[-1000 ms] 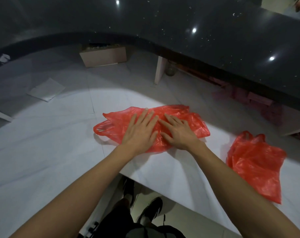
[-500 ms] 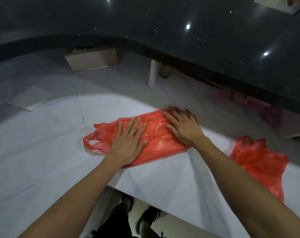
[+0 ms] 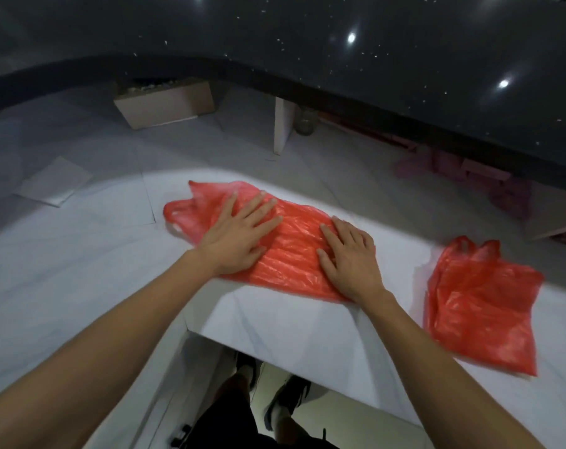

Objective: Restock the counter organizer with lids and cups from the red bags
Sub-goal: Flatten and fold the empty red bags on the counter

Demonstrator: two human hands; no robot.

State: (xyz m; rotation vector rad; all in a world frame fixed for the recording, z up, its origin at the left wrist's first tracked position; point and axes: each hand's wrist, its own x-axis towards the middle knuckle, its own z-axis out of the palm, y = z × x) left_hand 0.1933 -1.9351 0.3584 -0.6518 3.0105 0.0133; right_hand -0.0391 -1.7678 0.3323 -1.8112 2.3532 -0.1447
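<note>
While both palms are lying open on the red bag (image 3: 288, 251), the left hand (image 3: 239, 234) and right hand (image 3: 349, 257) are pressing it flat against the worktop (image 3: 80, 286), probably for folding.

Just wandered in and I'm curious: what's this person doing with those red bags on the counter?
The person is pressing both palms flat on a red plastic bag lying on the white counter, left hand near its handle end, right hand at the other end. It looks flat and empty. A second red bag lies crumpled to the right, untouched. No cups or lids show.
</note>
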